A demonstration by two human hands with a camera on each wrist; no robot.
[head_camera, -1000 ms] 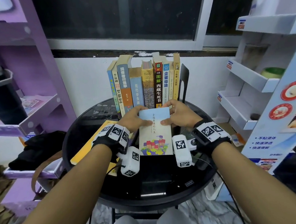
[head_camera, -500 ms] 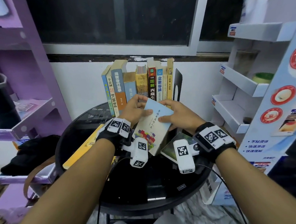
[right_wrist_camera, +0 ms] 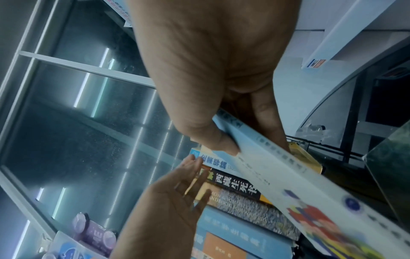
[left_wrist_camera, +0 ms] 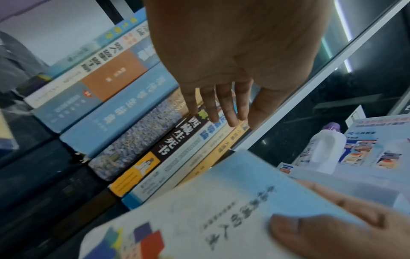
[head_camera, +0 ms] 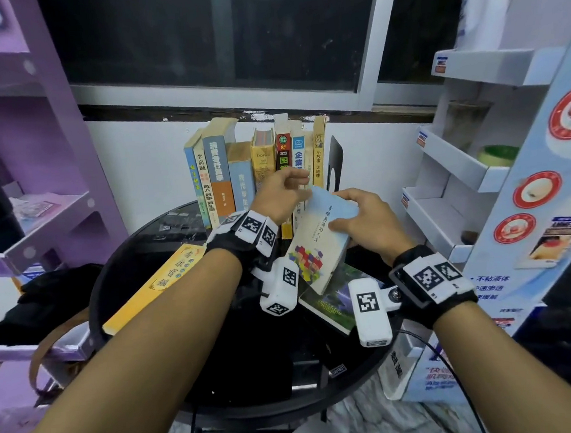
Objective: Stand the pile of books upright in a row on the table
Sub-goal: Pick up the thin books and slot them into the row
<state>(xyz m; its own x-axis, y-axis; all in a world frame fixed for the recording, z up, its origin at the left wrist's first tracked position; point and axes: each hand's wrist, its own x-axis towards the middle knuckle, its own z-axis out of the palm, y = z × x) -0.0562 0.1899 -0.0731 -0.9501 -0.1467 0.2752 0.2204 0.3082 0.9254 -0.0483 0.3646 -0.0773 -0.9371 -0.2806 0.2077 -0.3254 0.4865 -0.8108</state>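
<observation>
My right hand (head_camera: 362,217) grips a light blue paperback (head_camera: 316,244) by its top end, thumb on the cover, and holds it tilted above the table. The same paperback (right_wrist_camera: 277,171) shows edge-on in the right wrist view. Several books (head_camera: 247,171) stand upright in a row at the table's back. My left hand (head_camera: 282,189) is open, its straight fingers (left_wrist_camera: 221,108) reaching the spines at the right of the row (left_wrist_camera: 142,133). A yellow book (head_camera: 157,282) and a green-covered book (head_camera: 330,301) lie flat on the black round table (head_camera: 255,380).
A black bookend (head_camera: 336,165) stands at the right end of the row. Purple shelves (head_camera: 41,216) stand to the left, white display shelves (head_camera: 450,171) to the right. A white wall and dark window are behind the table. A black bag (head_camera: 40,301) lies on the low left shelf.
The blue paperback has been lifted off the green book and swung up to the right. My left hand let go of it and moved to the standing row.
</observation>
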